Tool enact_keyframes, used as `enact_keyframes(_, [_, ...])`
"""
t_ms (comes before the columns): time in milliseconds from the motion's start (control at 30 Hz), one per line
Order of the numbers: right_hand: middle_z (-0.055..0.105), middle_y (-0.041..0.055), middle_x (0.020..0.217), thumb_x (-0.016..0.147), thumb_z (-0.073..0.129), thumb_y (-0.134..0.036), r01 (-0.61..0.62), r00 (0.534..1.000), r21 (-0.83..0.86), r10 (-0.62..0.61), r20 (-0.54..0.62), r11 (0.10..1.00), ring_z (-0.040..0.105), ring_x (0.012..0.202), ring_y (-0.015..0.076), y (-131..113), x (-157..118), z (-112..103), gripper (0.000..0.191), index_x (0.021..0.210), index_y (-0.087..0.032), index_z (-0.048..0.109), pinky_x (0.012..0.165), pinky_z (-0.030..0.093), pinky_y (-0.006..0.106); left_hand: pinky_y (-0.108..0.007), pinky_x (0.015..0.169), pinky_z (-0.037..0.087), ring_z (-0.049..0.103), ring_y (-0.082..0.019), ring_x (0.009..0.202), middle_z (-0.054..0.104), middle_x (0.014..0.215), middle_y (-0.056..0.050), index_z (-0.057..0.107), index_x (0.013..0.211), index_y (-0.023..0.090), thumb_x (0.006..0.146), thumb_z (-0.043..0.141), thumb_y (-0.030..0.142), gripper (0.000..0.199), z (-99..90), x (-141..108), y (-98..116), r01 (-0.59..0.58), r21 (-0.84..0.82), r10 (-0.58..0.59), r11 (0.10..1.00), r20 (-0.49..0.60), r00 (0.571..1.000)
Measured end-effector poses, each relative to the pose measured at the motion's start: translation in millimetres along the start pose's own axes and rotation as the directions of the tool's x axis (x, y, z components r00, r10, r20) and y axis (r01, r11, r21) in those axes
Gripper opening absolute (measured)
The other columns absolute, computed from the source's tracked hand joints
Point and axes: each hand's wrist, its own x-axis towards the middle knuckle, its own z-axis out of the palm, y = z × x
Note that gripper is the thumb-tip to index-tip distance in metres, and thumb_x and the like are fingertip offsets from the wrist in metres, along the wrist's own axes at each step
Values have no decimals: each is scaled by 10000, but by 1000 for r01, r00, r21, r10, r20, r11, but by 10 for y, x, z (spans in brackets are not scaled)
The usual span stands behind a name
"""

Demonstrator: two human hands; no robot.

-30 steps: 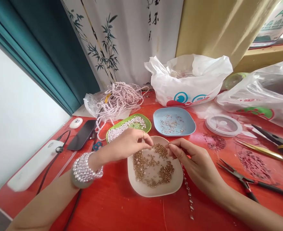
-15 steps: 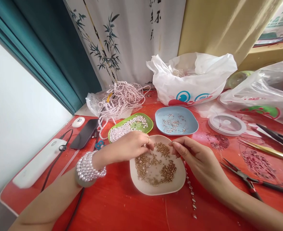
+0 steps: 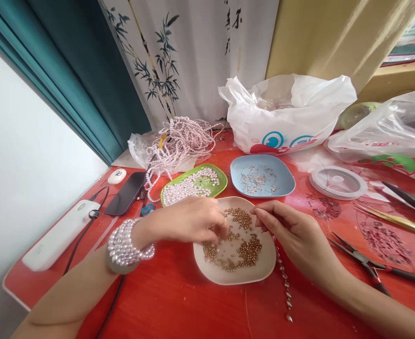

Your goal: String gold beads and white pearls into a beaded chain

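Note:
My left hand [image 3: 196,220], with a wide pearl bracelet [image 3: 126,245] on the wrist, reaches over the left side of a white dish [image 3: 234,278]. Its fingers are bent down and drawn together among small gold beads [image 3: 251,249]; whatever lies between the fingertips is hidden. At the dish's right edge, my right hand [image 3: 281,223] is closed in a pinch, thumb against fingers. A beaded strand [image 3: 284,278] comes from beneath this hand and trails along the red table; its upper end is hidden by the hand.
Behind the white dish are a green dish [image 3: 212,188] of pearl beads and a blue dish [image 3: 288,186] of metal pins. Pliers [image 3: 361,259], tweezers [image 3: 394,219] and a clear spool [image 3: 338,183] lie right. Pearl strands [image 3: 186,141] and plastic bags [image 3: 292,117] stand at the back.
My left hand has lowered into the beads, its fingers now pointing down. My right hand keeps its pinch beside the dish. The whole view has shifted slightly.

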Motion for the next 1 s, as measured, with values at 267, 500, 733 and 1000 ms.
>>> enact_keyframes(267, [560,-8,600,856,432,-357,14,1000,-9,-14,-12,1000,511,542,124,-3,3,-1,251,725,-193,569,495,418,220,-267,686,407,560,-159,793,644,767,-25,668,735,190,766,537,188,134,91,59,14,-16,-62,14,998,-24,1000])
enact_keyframes(500, [582,-11,566,852,439,-264,145,989,-94,-148,-23,985,520,500,107,-28,-7,-1,223,688,-189,570,470,414,206,-263,715,445,580,-137,779,665,815,-26,665,793,165,761,542,158,127,140,131,-16,67,-493,-176,868,-178,968])
enact_keyframes(733, [620,-2,582,825,469,-191,276,960,-155,-281,-12,949,535,487,94,-23,-36,17,168,728,-164,603,466,421,197,-213,622,447,574,-94,665,650,741,-32,658,740,133,665,691,239,134,190,211,-32,-15,-896,-477,444,-251,842])
enact_keyframes(1000, [575,-22,505,798,479,-167,245,965,-164,-256,-54,956,475,433,75,-33,-38,22,180,659,-153,593,427,382,175,-166,555,430,540,-54,592,620,657,5,663,688,135,629,718,170,88,236,254,-20,-77,-944,-510,320,-240,826])
